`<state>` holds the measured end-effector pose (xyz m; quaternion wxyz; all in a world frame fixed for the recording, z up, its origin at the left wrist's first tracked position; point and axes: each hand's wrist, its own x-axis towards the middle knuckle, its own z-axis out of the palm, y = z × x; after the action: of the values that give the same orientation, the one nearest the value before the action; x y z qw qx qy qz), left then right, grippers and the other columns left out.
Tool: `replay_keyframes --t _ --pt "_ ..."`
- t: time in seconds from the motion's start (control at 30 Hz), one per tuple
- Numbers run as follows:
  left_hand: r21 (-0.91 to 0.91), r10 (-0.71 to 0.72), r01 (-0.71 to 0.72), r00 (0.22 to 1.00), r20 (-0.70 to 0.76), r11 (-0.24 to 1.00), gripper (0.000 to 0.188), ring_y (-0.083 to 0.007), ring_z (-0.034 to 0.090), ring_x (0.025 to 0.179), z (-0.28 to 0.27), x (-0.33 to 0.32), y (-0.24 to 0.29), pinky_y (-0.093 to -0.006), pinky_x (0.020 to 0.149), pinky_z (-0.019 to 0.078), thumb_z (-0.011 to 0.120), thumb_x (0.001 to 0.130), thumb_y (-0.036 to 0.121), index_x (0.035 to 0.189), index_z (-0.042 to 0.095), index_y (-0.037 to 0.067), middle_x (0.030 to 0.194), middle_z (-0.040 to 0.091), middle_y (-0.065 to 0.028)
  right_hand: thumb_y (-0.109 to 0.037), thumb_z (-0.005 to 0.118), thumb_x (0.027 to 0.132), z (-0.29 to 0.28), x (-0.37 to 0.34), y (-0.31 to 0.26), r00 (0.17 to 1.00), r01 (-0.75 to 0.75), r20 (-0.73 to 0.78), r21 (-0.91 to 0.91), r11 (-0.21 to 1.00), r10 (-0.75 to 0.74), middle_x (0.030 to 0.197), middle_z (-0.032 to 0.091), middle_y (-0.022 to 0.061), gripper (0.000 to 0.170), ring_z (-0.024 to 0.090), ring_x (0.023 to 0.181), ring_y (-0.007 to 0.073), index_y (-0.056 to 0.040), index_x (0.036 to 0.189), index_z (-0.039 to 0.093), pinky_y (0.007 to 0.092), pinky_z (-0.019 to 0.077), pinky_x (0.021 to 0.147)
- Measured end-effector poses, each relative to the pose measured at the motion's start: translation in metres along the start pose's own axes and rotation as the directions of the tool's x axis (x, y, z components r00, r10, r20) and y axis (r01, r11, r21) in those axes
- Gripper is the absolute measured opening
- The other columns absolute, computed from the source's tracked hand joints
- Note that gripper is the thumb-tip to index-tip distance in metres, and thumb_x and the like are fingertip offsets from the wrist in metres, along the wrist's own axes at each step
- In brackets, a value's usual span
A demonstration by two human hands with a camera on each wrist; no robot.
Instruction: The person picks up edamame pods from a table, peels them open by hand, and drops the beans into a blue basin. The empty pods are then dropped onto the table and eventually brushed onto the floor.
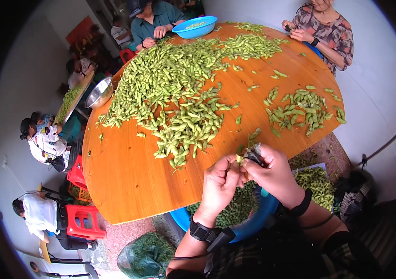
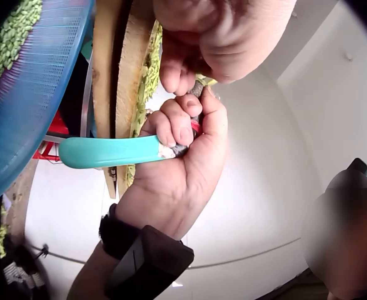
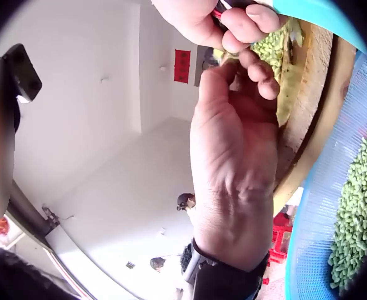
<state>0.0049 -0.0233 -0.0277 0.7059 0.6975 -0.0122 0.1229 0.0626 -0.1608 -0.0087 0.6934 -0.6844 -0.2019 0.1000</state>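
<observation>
My left hand [image 1: 222,182] pinches a yellow-green soybean pod [image 1: 239,158] between thumb and finger, over the table's near edge. Close beside it, my right hand [image 1: 274,173] grips a tool with a thick teal handle [image 2: 108,152] and dark metal at its front. The tool's front end meets the pod between the fingertips; its tip is mostly hidden by fingers. In the right wrist view, both hands' fingertips come together around the pod. Below the hands stands a blue mesh basket [image 3: 314,206] holding shelled green beans [image 3: 361,212].
A large heap of pods [image 1: 174,69] and a smaller pile [image 1: 302,111] lie on the wooden table [image 1: 128,186]. A blue basin [image 1: 195,31] and steel bowl [image 1: 99,93] stand along its edge. Two people sit across; others sit at left near red stools [image 1: 84,223].
</observation>
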Motion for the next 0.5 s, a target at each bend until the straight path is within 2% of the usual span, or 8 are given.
replay_keyframes --t 0.07,0.2,0.27,0.3,0.33,0.4,0.43,0.5 --pt "-0.156 -0.071 0.059 0.995 -0.073 0.986 0.02 -0.0086 0.058 0.055 0.004 0.004 0.001 -0.0203 0.052 0.0492 0.044 0.1 0.013 0.105 0.056 -0.003 0.076 0.063 -0.0057 -0.006 0.061 0.088 -0.003 0.001 -0.024 0.974 -0.207 0.143 0.241 0.948 0.177 0.067 0.054 -0.002 0.015 0.047 0.057 0.0028 -0.0037 0.077 0.05 0.0233 0.0398 0.049" --pt "-0.484 -0.209 0.148 0.975 -0.074 0.862 0.024 -0.0123 0.056 0.05 -0.01 0.015 0.007 -0.0222 0.043 0.0458 0.045 0.099 0.016 0.105 0.055 -0.004 0.074 0.062 -0.0085 -0.011 0.061 0.09 -0.022 0.014 -0.038 0.987 -0.163 0.013 0.038 0.986 0.163 0.067 0.053 -0.0034 0.015 0.048 0.058 0.0028 -0.0038 0.08 0.053 0.0225 0.0398 0.05" --pt "-0.569 -0.234 0.177 0.972 -0.027 0.803 0.021 -0.012 0.056 0.049 -0.017 0.014 0.008 -0.022 0.041 0.0452 0.048 0.098 0.017 0.103 0.055 -0.002 0.075 0.062 -0.0087 -0.016 0.063 0.09 -0.047 0.029 -0.016 0.996 0.042 -0.066 -0.289 0.957 -0.064 0.061 0.053 0.0005 0.02 0.048 0.056 0.0047 -0.0013 0.079 0.056 0.0266 0.0408 0.05" --pt "-0.569 -0.233 0.178 0.972 -0.025 0.803 0.021 -0.012 0.056 0.049 -0.017 0.011 0.01 -0.022 0.041 0.0452 0.048 0.098 0.017 0.103 0.055 -0.002 0.075 0.062 -0.0087 -0.021 0.063 0.089 -0.062 0.035 -0.016 0.981 0.095 -0.09 -0.547 0.832 -0.171 0.058 0.055 0.0097 0.023 0.055 0.053 0.0158 0.0001 0.08 0.059 0.0339 0.0434 0.052" --pt "-0.521 -0.256 0.193 0.965 -0.051 0.831 0.018 -0.0118 0.056 0.05 -0.016 0.006 0.011 -0.022 0.041 0.0449 0.05 0.098 0.017 0.102 0.055 0.0 0.076 0.062 -0.0082 -0.021 0.063 0.088 -0.078 0.042 -0.01 0.931 0.22 -0.031 -0.748 0.627 -0.364 0.064 0.058 0.0178 0.02 0.06 0.058 0.03 -0.001 0.087 0.061 0.0405 0.046 0.055" --pt "-0.386 -0.302 0.26 0.952 -0.052 0.885 0.008 -0.0105 0.056 0.051 -0.014 -0.012 0.018 -0.0211 0.043 0.0455 0.056 0.095 0.013 0.096 0.055 0.005 0.077 0.062 -0.0063 -0.019 0.06 0.088 -0.099 0.044 -0.007 0.926 0.16 0.017 -0.923 0.35 -0.378 0.073 0.062 0.0185 0.018 0.062 0.065 0.0361 -0.0022 0.094 0.06 0.0443 0.0473 0.056" --pt "-0.273 -0.335 0.315 0.942 -0.03 0.909 0.009 -0.01 0.057 0.052 -0.012 -0.027 0.025 -0.0207 0.044 0.0457 0.058 0.095 0.013 0.095 0.055 0.005 0.076 0.061 -0.0052 -0.019 0.06 0.088 -0.1 0.042 -0.008 0.925 0.153 0.011 -0.925 0.347 -0.379 0.073 0.062 0.0185 0.018 0.062 0.065 0.0361 -0.0022 0.094 0.06 0.0443 0.0473 0.056" --pt "0.029 -0.386 0.385 0.922 0.024 0.922 0.011 -0.0084 0.057 0.054 -0.013 -0.054 0.025 -0.0199 0.046 0.0454 0.061 0.094 0.014 0.09 0.057 0.004 0.073 0.061 -0.0024 -0.012 0.059 0.086 -0.092 0.03 -0.009 0.853 0.314 0.064 -0.855 0.412 -0.518 0.075 0.06 0.0192 0.022 0.06 0.063 0.0362 -0.0036 0.106 0.061 0.0445 0.0464 0.055"
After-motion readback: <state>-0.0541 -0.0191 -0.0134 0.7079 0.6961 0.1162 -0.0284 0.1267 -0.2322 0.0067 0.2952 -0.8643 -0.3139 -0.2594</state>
